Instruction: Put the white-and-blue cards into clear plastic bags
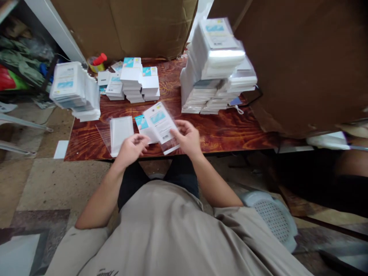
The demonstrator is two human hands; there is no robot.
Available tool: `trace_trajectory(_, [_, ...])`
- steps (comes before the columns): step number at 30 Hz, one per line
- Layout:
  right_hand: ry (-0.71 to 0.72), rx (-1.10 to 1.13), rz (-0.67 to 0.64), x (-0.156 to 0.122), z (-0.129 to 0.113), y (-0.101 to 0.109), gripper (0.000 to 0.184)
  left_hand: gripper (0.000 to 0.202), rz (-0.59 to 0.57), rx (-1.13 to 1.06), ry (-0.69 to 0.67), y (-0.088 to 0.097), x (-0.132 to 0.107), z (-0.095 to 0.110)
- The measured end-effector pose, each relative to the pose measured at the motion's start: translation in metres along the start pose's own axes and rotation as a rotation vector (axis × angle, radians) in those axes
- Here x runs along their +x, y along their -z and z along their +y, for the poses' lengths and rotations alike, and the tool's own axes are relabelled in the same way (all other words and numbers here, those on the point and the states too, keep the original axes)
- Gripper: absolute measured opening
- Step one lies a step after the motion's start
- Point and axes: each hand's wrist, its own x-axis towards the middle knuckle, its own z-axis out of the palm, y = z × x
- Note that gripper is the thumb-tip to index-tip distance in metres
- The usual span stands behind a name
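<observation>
While the right hand grips a clear-sleeved card by its edge, partly over a blue-and-white card on the surface, the left hand is near the clear sleeves, its fingers loosely bent, though whether they pinch anything I cannot tell.

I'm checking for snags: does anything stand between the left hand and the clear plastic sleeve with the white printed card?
Nothing upright shows between the left hand and the clear plastic sleeve, which the right hand holds. Only a flat blue-and-white rectangular card shows there, partly covered by the sleeve.
</observation>
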Motion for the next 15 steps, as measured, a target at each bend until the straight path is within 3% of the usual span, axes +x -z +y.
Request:
trace_trajectory(2, [0.013,-0.292,0.154,0.011,0.014,0.013,0.047,0.04,0.474,0.387,-0.024,0.025,0.015,-0.011])
trace_trajectory(3, [-0.001,-0.482,0.207,0.015,0.021,0.018,0.047,0.046,0.624,0.585,0.009,0.038,0.023,-0.017])
trace_trajectory(4, [0.0,-0.668,0.252,0.016,0.028,0.02,0.047,0.053,0.662,0.715,0.082,0.051,0.03,-0.023])
trace_trajectory(7, [0.169,-0.993,0.326,0.011,0.037,0.009,0.046,0.068,0.557,0.807,0.254,0.081,0.046,-0.039])
trace_trajectory(9, [0.396,-0.995,0.175,0.002,0.031,-0.008,0.041,0.055,0.487,0.767,0.289,0.091,0.053,-0.043])
trace_trajectory(12, [0.687,-1.026,-0.291,-0.006,0.011,-0.038,0.04,0.038,0.425,0.744,0.29,0.096,0.055,-0.044])
trace_trajectory(15, [0.776,-1.199,-0.596,-0.005,-0.006,-0.057,0.039,0.055,0.505,0.814,0.23,0.095,0.051,-0.046])
